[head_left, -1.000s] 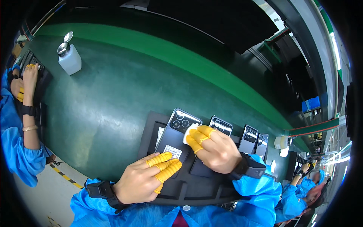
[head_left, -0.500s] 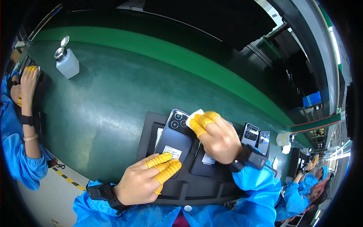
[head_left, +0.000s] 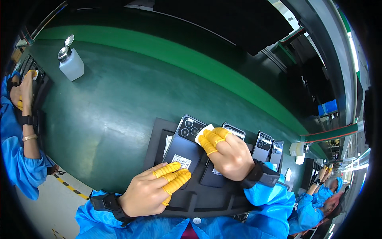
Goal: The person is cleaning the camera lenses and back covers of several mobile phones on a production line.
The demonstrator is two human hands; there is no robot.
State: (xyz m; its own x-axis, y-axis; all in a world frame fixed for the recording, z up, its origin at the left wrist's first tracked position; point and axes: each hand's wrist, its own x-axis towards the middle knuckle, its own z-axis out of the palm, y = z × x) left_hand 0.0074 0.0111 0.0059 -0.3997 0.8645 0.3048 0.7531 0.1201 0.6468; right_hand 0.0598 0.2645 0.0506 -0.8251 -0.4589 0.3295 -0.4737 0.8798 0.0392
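A dark blue-grey smartphone (head_left: 183, 145) lies back-up and slanted on a black foam tray (head_left: 153, 143), its round camera lenses at the far end and a white label lower down. My left hand (head_left: 147, 191), with yellow finger cots, grips its near end; the thumb is at its left edge and the fingers lie over the back. My right hand (head_left: 230, 157), also in yellow finger cots, pinches a folded white wipe (head_left: 203, 134) against the phone's upper right edge, beside the lenses. Under the right hand lies a second smartphone (head_left: 211, 175), partly hidden.
Two more smartphones, a nearer one (head_left: 262, 147) and a farther one (head_left: 277, 153), lie at the right. A white dispenser bottle (head_left: 72, 65) with its lid raised stands far left on the green table (head_left: 107, 99). Co-workers' arms (head_left: 30, 131) show at the left, others at the right.
My right hand and the wipe have shifted slightly down and left along the phone, uncovering the second phone's camera end. My left hand stays in place. The left co-worker's hand has moved.
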